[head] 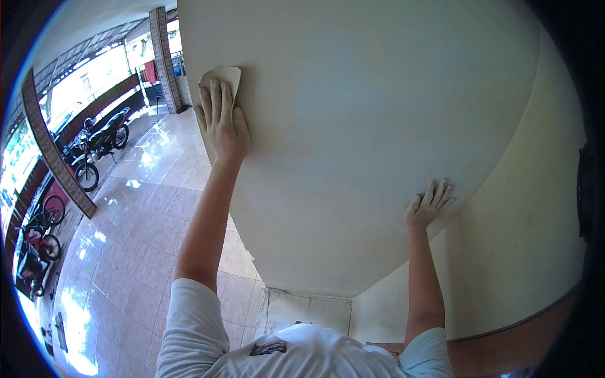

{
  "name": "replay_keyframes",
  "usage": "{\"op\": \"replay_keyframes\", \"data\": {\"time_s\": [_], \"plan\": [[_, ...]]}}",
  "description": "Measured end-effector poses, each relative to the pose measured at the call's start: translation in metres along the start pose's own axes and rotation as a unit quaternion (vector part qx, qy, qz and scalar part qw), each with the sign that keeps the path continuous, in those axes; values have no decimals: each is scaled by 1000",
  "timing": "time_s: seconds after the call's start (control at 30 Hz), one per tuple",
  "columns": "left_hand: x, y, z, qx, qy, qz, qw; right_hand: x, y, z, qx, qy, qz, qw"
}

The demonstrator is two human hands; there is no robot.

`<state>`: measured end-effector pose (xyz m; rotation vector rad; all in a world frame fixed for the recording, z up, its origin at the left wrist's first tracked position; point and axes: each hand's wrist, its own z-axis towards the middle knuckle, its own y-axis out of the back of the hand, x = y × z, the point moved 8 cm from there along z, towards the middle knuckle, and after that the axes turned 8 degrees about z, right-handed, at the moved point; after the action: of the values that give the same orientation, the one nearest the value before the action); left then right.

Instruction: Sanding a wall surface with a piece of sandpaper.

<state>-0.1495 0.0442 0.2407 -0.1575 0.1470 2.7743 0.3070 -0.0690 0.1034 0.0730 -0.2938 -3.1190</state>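
Observation:
A pale wall surface point(359, 141) fills the middle of the view before me. My left hand point(224, 125), dusty and with its fingers extended, presses a folded pale sheet point(226, 74), perhaps sandpaper, against the wall near its left edge. The sheet's top sticks out beyond my fingertips; its underside is hidden. Lower down at the right, my right hand point(427, 203) rests on the same surface with its fingers spread and dusty. Nothing shows in it. It is near the corner where the adjoining wall point(510, 236) begins.
Glossy floor tiles point(137, 236) spread out at the left and below. Beyond a patterned pillar point(52, 146) stand a motorcycle point(104, 137) and other two-wheelers point(40, 245). A pale padded or panelled thing point(309, 309) lies low ahead of my shirt. Brown trim point(510, 347) runs along the lower right.

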Motion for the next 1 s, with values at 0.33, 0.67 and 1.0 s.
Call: {"op": "replay_keyframes", "data": {"time_s": [0.33, 0.67, 1.0], "plan": [[-3, -27, -192, 67, -26, -9, 997, 110, -15, 59, 34, 13, 23, 999], [-24, 5, 54, -19, -51, 17, 998, 114, -13, 52, -21, 19, 21, 999], [-37, -37, -170, 120, -69, 51, 989, 114, -18, 46, -24, 25, 27, 999]]}}
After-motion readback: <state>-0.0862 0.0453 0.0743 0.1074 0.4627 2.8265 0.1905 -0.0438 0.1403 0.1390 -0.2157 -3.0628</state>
